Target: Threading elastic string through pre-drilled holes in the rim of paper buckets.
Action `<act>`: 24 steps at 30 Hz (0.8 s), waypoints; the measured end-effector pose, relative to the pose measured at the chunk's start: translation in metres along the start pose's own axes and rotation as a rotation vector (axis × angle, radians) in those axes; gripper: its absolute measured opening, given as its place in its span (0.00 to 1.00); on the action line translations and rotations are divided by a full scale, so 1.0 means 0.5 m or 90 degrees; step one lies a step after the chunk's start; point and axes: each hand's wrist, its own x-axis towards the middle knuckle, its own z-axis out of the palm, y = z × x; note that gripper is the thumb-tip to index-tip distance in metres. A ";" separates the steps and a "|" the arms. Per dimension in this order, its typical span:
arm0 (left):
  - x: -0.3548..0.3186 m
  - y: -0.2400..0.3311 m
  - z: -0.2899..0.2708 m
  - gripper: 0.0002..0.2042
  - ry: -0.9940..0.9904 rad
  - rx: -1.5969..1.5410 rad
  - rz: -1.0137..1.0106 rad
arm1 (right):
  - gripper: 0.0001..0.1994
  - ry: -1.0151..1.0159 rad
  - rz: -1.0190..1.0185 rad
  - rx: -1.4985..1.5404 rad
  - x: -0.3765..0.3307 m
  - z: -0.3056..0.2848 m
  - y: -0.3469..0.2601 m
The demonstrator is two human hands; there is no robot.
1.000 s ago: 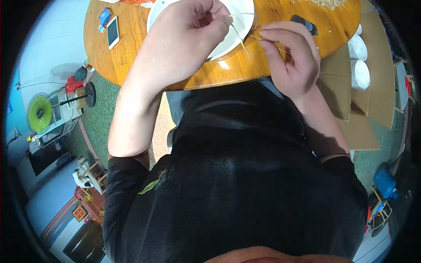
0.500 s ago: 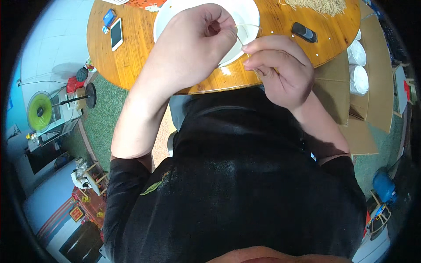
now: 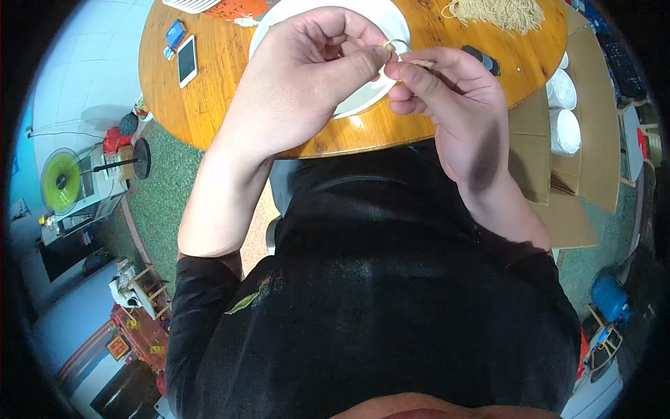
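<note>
While the lower middle is filled by the wearer's black top [image 3: 391,307], a round wooden table [image 3: 188,105] is seen beyond it, cut off by the upper edge. To the right of the table, an opened cardboard box [image 3: 527,140] is placed, with white stacked rounds [image 3: 565,133] held inside. On the table, a white basin [image 3: 363,100] is set in the middle and is partly hidden by the hands. Across the basin's left side, the left hand [image 3: 307,84] is raised, its thumb and forefinger pinched on a pale strand [image 3: 400,43]. Just to its right, the right hand [image 3: 464,91] is held up, its thumb and forefinger also closed on the strand and its other fingers curled. Near the upper right, a bundle of pale strands [image 3: 497,14] is laid. On the table's left, a white phone [image 3: 186,61] is laid face up; on the right, a dark device [image 3: 488,61] is partly covered by the right hand. A small blue packet [image 3: 174,33] is found beside the phone. On the top, a green leaf-like scrap [image 3: 243,304] is caught. The thin pale strand is looped between both sets of fingertips, above the basin's right side.
</note>
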 end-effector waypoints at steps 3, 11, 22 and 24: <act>0.000 0.005 0.003 0.08 -0.004 0.001 -0.010 | 0.10 -0.021 0.007 -0.016 0.003 -0.005 -0.005; 0.002 0.031 0.026 0.08 0.002 0.075 -0.019 | 0.11 -0.037 0.144 0.007 0.022 -0.015 -0.045; -0.006 0.023 0.038 0.06 0.033 0.154 0.086 | 0.12 -0.088 0.202 -0.144 0.049 -0.026 -0.082; -0.006 0.020 0.054 0.05 0.073 0.082 0.109 | 0.13 -0.086 0.246 -0.113 0.052 -0.028 -0.083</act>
